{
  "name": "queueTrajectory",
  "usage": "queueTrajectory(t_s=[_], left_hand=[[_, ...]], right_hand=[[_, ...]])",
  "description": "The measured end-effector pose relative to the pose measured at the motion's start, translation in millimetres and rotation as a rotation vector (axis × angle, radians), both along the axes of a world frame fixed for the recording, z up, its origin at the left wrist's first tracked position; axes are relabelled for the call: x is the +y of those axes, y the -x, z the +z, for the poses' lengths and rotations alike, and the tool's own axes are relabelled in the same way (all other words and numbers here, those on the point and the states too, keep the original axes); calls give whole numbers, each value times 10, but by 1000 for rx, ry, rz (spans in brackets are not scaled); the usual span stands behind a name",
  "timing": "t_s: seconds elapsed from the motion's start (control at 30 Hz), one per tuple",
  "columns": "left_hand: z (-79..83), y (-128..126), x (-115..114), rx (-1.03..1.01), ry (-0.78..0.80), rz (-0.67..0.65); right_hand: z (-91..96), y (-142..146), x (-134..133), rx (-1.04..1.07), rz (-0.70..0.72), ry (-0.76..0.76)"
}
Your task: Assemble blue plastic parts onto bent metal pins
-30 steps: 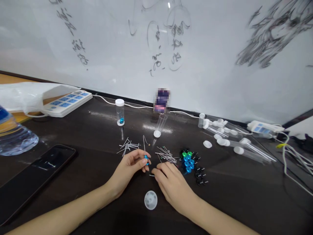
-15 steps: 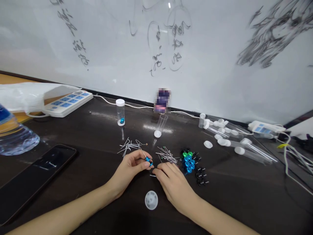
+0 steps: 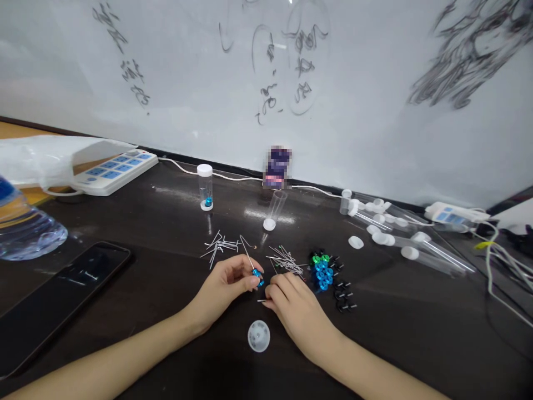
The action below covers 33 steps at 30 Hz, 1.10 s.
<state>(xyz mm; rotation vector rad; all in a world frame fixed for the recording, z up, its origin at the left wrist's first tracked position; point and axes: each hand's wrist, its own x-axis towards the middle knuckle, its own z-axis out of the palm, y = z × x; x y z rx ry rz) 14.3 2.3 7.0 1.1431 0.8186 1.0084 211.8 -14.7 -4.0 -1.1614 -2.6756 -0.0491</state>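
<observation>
My left hand (image 3: 225, 289) pinches a small blue bead threaded on a thin metal pin (image 3: 255, 271) that slants up and to the left. My right hand (image 3: 293, 308) lies curled on the dark table, its fingertips closed on a short pin (image 3: 261, 301) right next to the bead. Two heaps of loose metal pins (image 3: 220, 246) (image 3: 285, 260) lie just beyond my hands. A cluster of blue, green and black beads (image 3: 322, 272) sits to the right. A white cap (image 3: 259, 336) rests between my wrists.
A capped vial with blue beads (image 3: 205, 187) and an upside-down clear tube (image 3: 275, 209) stand farther back. Several clear tubes and caps (image 3: 391, 236) lie at right, near cables (image 3: 495, 261). A phone (image 3: 54, 300), water bottle (image 3: 23, 225) and power strip (image 3: 112, 169) are at left.
My left hand tipped the pinned bead from upright to slanting and moved it right toward my right hand. My right fingers curled in closer. The view shifted slightly.
</observation>
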Motion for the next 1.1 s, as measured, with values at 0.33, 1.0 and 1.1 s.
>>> queueTrajectory(t_s=[0.33,1.0,1.1], left_hand=[[-6,9,16,-21,-3,1],[-72,-32,-10,30,-66,49],[-28,-28,2,54,-33,60]], right_hand=[[-11,-2,-10,-42,27,-58],[29,3,-66,-125,55,-156],[48,26,-104,-162,66,-225]])
